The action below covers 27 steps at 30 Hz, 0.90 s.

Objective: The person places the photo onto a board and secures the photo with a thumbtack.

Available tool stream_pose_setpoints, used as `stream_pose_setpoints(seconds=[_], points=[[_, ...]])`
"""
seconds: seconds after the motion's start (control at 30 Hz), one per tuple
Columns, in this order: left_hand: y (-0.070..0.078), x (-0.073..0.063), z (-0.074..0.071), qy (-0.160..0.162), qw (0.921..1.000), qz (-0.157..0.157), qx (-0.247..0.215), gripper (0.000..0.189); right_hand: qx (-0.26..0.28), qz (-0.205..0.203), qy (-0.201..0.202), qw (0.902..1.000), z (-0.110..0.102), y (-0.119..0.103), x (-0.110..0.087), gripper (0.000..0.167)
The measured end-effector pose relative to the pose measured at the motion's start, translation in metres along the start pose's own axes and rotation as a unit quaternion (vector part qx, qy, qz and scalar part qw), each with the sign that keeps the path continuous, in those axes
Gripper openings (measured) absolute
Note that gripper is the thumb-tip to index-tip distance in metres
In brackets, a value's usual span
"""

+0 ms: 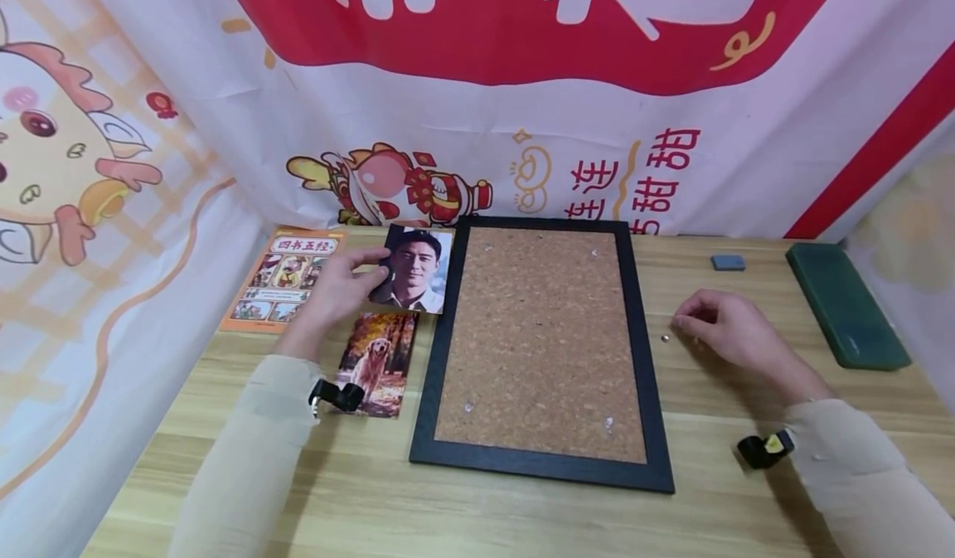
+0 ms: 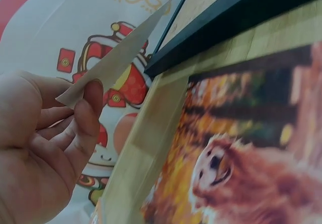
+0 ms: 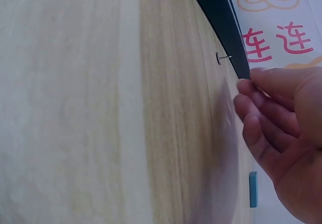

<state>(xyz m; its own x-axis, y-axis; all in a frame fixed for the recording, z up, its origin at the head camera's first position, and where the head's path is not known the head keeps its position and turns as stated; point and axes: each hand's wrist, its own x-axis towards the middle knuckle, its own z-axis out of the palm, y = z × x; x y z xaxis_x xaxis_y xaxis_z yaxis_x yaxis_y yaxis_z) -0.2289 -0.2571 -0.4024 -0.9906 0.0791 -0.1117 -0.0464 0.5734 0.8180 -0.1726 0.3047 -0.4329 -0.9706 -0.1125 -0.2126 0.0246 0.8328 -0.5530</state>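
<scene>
My left hand (image 1: 336, 291) pinches a portrait photo (image 1: 412, 272) at its left edge. The left wrist view shows that photo (image 2: 108, 65) edge-on, tilted up between thumb and fingers. Its right side overlaps the black frame of a cork board (image 1: 545, 351). Just below lies a photo of a golden dog (image 1: 373, 367). Right of the board, my right hand (image 1: 727, 330) hovers over the table with thumb and fingertips brought together; whether they hold something small is hidden. Close to those fingertips a metal thumbtack (image 1: 666, 338) lies on the wood, its pin visible in the right wrist view.
An orange comic-style booklet (image 1: 261, 313) lies at the far left. A small blue block (image 1: 728, 263) and a dark green case (image 1: 846, 305) are at the right. Several small shiny spots dot the cork. Printed cloth (image 1: 448, 118) hangs behind the wooden table (image 1: 522, 516).
</scene>
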Motion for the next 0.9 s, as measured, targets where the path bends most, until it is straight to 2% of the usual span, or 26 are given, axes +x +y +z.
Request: stream_pose_setpoints(seconds=[0.2, 0.47, 0.7, 0.9], points=[[0.007, 0.003, 0.017, -0.020, 0.9991, -0.024, -0.029, 0.042, 0.016, 0.005, 0.013, 0.9998, 0.001, 0.000, 0.000, 0.032], [0.015, 0.007, 0.038, -0.057, 0.9943, -0.022, -0.087, 0.046, 0.036, -0.003, 0.035, 0.9987, 0.003, -0.001, -0.001, 0.035], [0.026, 0.016, 0.055, -0.082, 0.9947, -0.012, -0.061, 0.046, 0.037, -0.002, 0.057, 0.9977, 0.004, -0.001, -0.002, 0.032], [0.035, 0.021, 0.072, -0.098, 0.9931, 0.008, -0.063, 0.046, 0.038, -0.003, 0.070, 0.9968, 0.005, -0.003, -0.003, 0.032]])
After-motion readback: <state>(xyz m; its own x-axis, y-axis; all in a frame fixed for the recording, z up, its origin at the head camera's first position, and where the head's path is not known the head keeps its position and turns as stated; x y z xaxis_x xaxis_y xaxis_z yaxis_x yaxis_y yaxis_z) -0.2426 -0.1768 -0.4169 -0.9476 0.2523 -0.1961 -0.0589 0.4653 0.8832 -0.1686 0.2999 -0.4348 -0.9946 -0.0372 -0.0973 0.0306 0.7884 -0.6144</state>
